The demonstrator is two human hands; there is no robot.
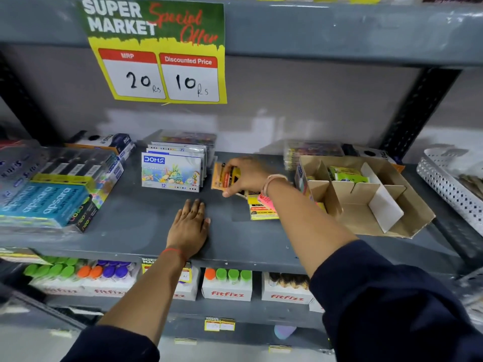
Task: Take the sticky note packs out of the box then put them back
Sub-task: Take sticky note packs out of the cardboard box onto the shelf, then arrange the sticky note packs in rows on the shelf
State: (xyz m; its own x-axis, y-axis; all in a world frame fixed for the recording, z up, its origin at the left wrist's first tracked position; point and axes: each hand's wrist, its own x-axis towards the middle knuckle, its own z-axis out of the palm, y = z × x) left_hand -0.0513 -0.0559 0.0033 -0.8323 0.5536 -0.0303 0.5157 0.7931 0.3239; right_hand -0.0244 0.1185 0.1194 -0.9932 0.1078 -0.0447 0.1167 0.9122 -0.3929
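An open cardboard box (366, 205) with white dividers stands on the grey shelf (146, 231) at the right. Green sticky note packs (346, 175) remain in its back compartments. My right hand (245, 176) is closed around several orange and yellow sticky note packs (222, 176), held upright on the shelf just right of the DOMS packets. More packs, yellow and pink (262, 207), lie flat on the shelf under my right wrist, left of the box. My left hand (189, 228) rests flat on the shelf near its front edge, fingers spread, holding nothing.
DOMS oil pastel packets (171, 173) stand in a row left of my right hand. Apsara pencil boxes (44, 202) are stacked at far left. A white perforated basket (449, 189) sits at far right. A price sign (156, 50) hangs above. Fitfizz bottles (226, 286) fill the lower shelf.
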